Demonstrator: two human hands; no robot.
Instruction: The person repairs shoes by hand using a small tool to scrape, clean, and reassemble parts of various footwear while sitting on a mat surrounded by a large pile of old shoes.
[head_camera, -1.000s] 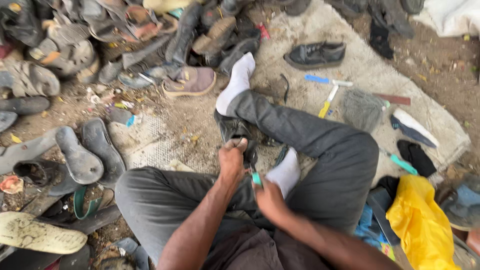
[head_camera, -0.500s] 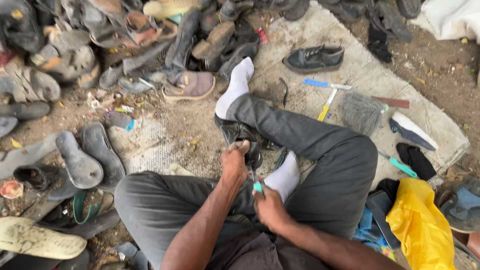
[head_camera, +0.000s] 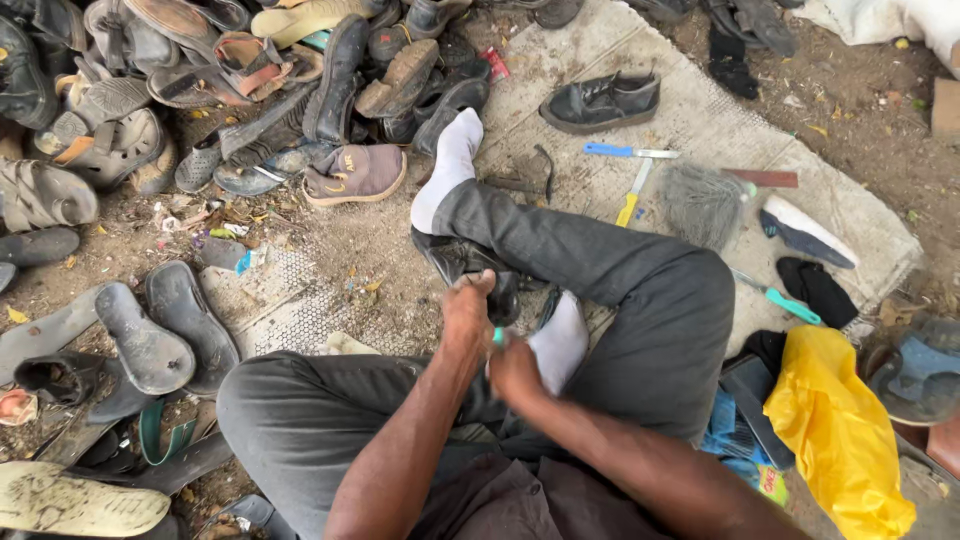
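**Two hands at a black shoe on the woven mat**

At the far left, off the mat's left edge, flat grey rubber sandal soles (head_camera: 150, 340) lie on bare dirt, with a heap of worn shoes and sandals (head_camera: 200, 90) piled along the ground behind them. A brown low shoe with a dark sole (head_camera: 355, 172) sits at the heap's near edge, just off the pale woven mat (head_camera: 690, 100).

The person sits cross-legged in grey trousers and white socks. The left hand (head_camera: 468, 318) reaches forward from a straight, bare forearm, knuckles up, fingers curled down over the top of a black leather shoe (head_camera: 470, 262); its grip is closed on that shoe, which lies on the mat's near left part, pressed against the shin of the outstretched leg. Just to the right, the right hand (head_camera: 515, 368) is bent in at the wrist and bunched into a narrow grip around a small teal-handled tool (head_camera: 498, 337), only a bit of which shows between the two hands, which almost touch.

Farther right, toward the mat's far edge, stand a black lace-up shoe (head_camera: 600, 102), a blue-handled knife (head_camera: 625, 152), a yellow-handled tool (head_camera: 632, 200) and a grey bristle brush (head_camera: 705, 200). By the right edge lie a dark shoe sole with a white rim (head_camera: 805, 232) and a yellow plastic bag (head_camera: 840, 430).
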